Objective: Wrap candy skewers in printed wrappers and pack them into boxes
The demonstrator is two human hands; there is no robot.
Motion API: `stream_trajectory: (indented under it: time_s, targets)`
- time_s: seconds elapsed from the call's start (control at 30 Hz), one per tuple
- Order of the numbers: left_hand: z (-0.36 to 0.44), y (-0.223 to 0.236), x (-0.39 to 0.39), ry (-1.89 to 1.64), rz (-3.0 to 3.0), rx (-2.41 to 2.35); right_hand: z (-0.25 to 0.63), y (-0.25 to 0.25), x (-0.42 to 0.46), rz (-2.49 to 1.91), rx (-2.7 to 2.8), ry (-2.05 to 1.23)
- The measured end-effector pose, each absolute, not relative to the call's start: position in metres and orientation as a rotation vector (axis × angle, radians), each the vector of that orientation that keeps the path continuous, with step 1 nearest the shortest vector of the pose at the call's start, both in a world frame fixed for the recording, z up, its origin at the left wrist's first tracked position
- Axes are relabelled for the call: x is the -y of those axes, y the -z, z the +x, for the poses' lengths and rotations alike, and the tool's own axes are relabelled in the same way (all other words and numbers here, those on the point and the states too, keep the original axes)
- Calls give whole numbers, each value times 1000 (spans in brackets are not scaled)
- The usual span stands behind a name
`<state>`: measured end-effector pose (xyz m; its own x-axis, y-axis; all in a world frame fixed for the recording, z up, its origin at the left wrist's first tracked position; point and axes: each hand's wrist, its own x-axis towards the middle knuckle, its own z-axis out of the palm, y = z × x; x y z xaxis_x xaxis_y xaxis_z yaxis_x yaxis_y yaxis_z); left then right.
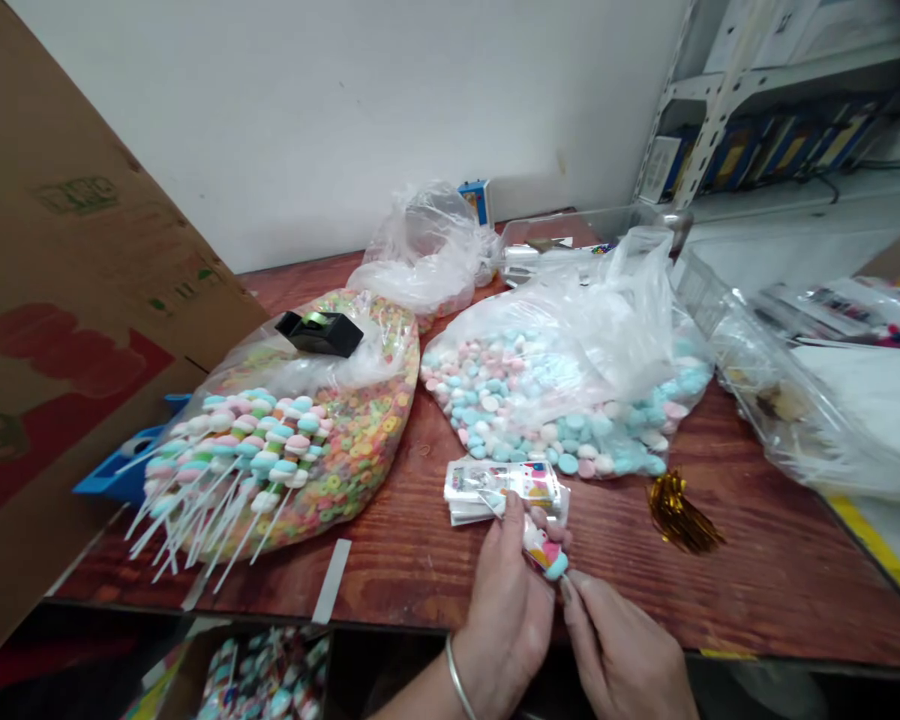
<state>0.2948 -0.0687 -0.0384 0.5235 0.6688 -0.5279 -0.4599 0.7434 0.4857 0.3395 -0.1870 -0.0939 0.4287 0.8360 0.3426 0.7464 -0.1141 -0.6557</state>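
A marshmallow candy stick (546, 552) in a printed clear bag lies across my left hand (506, 595), whose thumb and fingers close on it. The white stick end points up and left past the thumb. At the light blue marshmallow end, my right hand (622, 640) pinches the edge of the bag with thumb and forefinger; its other fingers are curled. Just beyond the left hand lies a stack of flat printed clear bags (469, 482). To the right is a bundle of gold twist ties (682, 515).
Marshmallow sticks (247, 445) and a black tape dispenser (321, 333) lie on a big bag of ring candy (371, 430). A bag of loose marshmallows (525, 385) is behind my hands. A cardboard box (82, 300) stands left, clear plastic bins (787, 400) right. Wrapped candies (266, 675) sit below the table edge.
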Motion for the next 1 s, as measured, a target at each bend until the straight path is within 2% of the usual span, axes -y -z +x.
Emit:
stream_trajectory:
  time_s: [0.23,0.33,0.5,0.83,1.0]
  targets:
    - [291,32,61,-711,285,-753,346,96,193,-1976,1523,104]
    - [292,33,71,-692,318,-758,342,93,190,-1960,1507,37]
    - [292,36,84,-592,315,-738,334,86,179,-2012,1232,-254]
    - [284,28,40,-696,278,-786,342,66,188,-1482,641,-1148]
    - [289,27,39,-690,170,-897,340,65,189,-1407,593,-1243]
